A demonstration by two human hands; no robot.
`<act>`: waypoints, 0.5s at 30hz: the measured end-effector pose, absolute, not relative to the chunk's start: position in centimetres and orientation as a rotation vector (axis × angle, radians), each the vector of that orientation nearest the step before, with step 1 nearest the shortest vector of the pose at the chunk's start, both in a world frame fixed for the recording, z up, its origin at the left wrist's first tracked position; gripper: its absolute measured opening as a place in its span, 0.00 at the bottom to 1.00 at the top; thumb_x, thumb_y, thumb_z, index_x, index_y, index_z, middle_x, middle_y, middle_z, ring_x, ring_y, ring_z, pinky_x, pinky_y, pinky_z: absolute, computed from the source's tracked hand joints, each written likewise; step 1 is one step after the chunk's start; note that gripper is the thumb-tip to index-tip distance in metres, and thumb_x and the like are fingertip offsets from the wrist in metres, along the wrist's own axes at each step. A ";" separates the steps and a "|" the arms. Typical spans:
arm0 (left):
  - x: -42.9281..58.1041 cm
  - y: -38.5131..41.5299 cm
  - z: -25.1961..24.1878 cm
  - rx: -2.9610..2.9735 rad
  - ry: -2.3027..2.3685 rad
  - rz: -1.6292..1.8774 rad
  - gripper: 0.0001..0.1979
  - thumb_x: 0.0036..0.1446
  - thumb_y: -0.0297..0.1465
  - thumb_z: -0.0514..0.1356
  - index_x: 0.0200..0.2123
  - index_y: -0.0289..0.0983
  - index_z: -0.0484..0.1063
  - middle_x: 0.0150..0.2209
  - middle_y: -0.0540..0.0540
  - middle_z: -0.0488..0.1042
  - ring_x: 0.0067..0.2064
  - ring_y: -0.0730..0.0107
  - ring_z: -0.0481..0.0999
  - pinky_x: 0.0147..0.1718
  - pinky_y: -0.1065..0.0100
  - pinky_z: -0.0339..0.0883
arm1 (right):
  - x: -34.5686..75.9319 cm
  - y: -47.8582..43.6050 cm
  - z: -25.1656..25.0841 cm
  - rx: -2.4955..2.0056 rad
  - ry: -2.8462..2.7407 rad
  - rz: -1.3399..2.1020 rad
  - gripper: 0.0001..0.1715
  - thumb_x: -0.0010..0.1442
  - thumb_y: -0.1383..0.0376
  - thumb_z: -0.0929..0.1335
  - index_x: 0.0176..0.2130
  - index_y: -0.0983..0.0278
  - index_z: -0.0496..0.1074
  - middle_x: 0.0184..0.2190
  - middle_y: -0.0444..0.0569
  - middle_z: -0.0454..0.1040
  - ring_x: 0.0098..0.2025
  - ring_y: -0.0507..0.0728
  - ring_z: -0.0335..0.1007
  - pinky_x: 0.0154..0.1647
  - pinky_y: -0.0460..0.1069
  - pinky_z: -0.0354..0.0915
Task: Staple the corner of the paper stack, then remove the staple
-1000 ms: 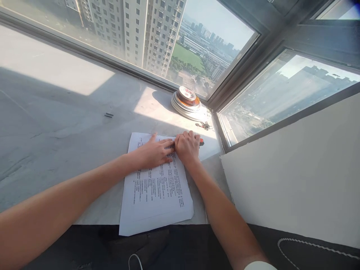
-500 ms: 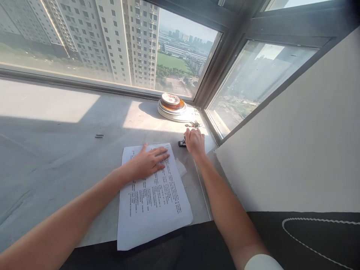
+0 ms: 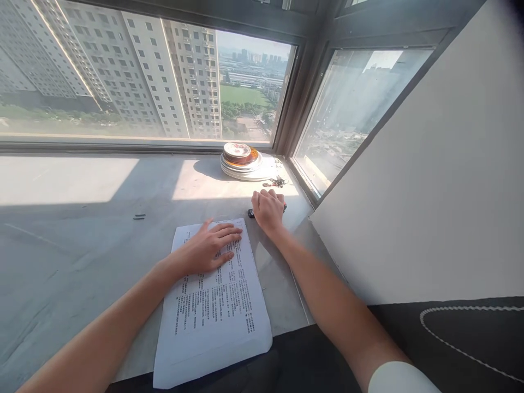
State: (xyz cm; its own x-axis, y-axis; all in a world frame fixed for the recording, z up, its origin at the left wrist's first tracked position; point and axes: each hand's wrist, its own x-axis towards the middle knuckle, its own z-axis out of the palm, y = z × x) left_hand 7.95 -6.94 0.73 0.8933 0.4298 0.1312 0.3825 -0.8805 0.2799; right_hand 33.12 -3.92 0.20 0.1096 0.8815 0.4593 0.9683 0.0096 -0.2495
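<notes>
A stack of printed paper sheets [image 3: 216, 305] lies on the grey window ledge [image 3: 82, 240], its near edge hanging over the ledge's front. My left hand [image 3: 210, 246] rests flat on the top of the stack, fingers stretched out. To the right of the paper, my right hand [image 3: 268, 210] is closed over a small dark stapler-like tool [image 3: 251, 213] with an orange part; only its ends show.
A pile of plates [image 3: 242, 160] stands in the sunlit corner by the window frame, with a small bunch of keys [image 3: 275, 183] beside it. A small dark strip [image 3: 138, 217] lies to the left. A white wall panel [image 3: 409, 191] bounds the right side.
My right hand left the paper's top edge with the tool and moved to the ledge at the right. The left hand stayed flat on the sheets. The view tilted upward.
</notes>
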 end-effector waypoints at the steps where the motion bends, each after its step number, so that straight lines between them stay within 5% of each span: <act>1: 7.9 -6.9 0.7 2.812 0.608 0.272 0.23 0.77 0.41 0.57 0.71 0.45 0.70 0.73 0.41 0.71 0.75 0.46 0.68 0.76 0.30 0.45 | 33.0 -3.9 0.2 -1.854 -1.835 -0.222 0.33 0.84 0.58 0.56 0.29 0.60 0.72 0.34 0.49 0.77 0.43 0.60 0.68 0.48 0.56 0.51; 8: 7.7 -6.9 0.9 2.805 0.547 0.287 0.21 0.76 0.38 0.58 0.68 0.46 0.73 0.70 0.41 0.75 0.74 0.47 0.70 0.77 0.31 0.44 | 33.0 -3.9 0.4 -1.707 -1.929 -0.133 0.33 0.84 0.51 0.55 0.37 0.59 0.77 0.40 0.48 0.79 0.47 0.58 0.69 0.52 0.53 0.52; 15: 8.0 -6.9 1.0 2.781 0.567 0.381 0.16 0.76 0.38 0.59 0.61 0.45 0.78 0.65 0.42 0.79 0.64 0.51 0.80 0.74 0.39 0.54 | 33.2 -4.0 0.4 -1.648 -1.897 -0.027 0.33 0.85 0.53 0.53 0.44 0.57 0.80 0.43 0.48 0.78 0.49 0.58 0.69 0.56 0.53 0.55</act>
State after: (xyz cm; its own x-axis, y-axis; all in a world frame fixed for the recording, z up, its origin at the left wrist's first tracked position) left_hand 7.95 -6.90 1.03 0.8883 0.4140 0.1988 0.3409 -0.8845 0.3185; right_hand 33.17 -3.98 0.43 -0.0311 0.8891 0.4567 0.9017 0.2221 -0.3709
